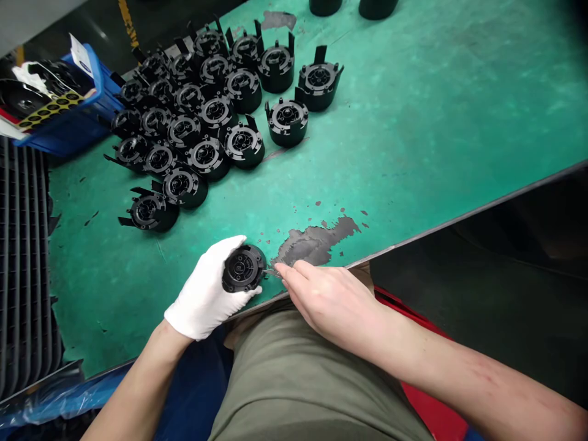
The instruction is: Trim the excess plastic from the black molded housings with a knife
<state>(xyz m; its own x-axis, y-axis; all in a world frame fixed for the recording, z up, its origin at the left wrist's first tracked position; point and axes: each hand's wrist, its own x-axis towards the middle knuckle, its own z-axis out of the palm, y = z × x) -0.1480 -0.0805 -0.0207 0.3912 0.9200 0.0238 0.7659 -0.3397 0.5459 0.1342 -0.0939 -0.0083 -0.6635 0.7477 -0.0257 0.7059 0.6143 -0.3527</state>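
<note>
Green mat (413,122): covers the bench top, scuffed all over, w/ a peeled grey patch (316,242) nr the front edge, just beyond the right hand
Bench edge (459,211): thin metal strip, runs diagonally, dark drop-off past it
Blue crate (68,116): top left corner of bench, packed w/ black & yellow bits, papers on top, contents hard to make out
Black grille (22,245): slatted, along left side of mat
Red bin (427,392): partly seen below bench edge, by the person's lap
Parts group (197,116): approx two dozen black plastic round parts, most upright w/ tabs up, close together, some nearly touching
Left hand (202,291): white cotton glove, fingers closed round a black part (243,268), held over the mat's front edge, face up
Right hand (331,303): bare, fingertips (287,275) pinched on a small metal pick (272,273), tip at the part's rim; exact tool too small to tell
Risks: pick could skid off the hard rim into the glove if pushed hard; part could slip off the edge if the grip loosens; tabs could snap if levered
</note>
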